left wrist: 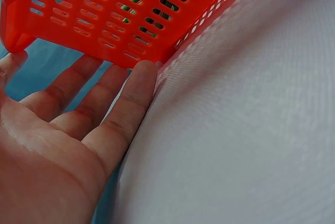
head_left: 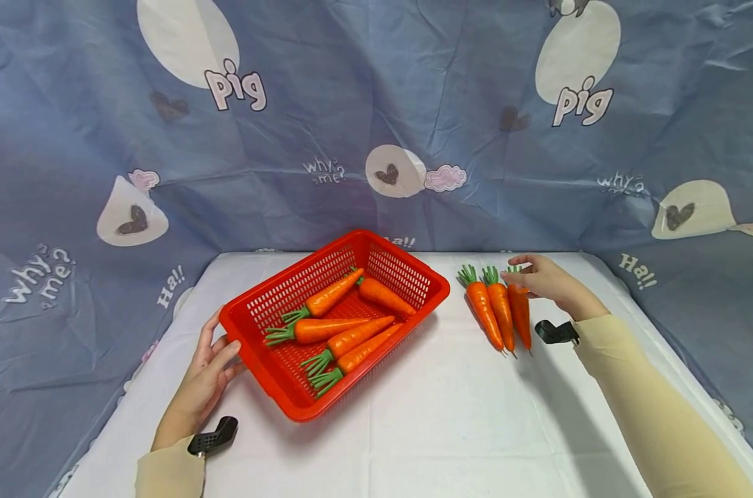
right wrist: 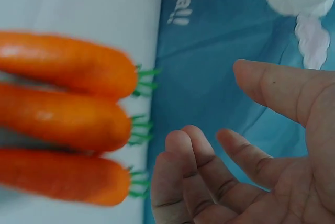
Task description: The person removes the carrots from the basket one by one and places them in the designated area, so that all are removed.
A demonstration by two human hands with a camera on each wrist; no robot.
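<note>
Right fingers (right wrist: 170, 182) near green tops (head_left: 490, 274) of 3 carrots (right wrist: 63, 122)

A white-clothed table (head_left: 439, 422) bears a red basket (head_left: 261, 370) and three carrots (head_left: 501, 311) lying side by side.

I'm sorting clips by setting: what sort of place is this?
Probably a staged tabletop setup: printed blue cloth hangs behind and beside a white table with a red basket and carrots.
</note>
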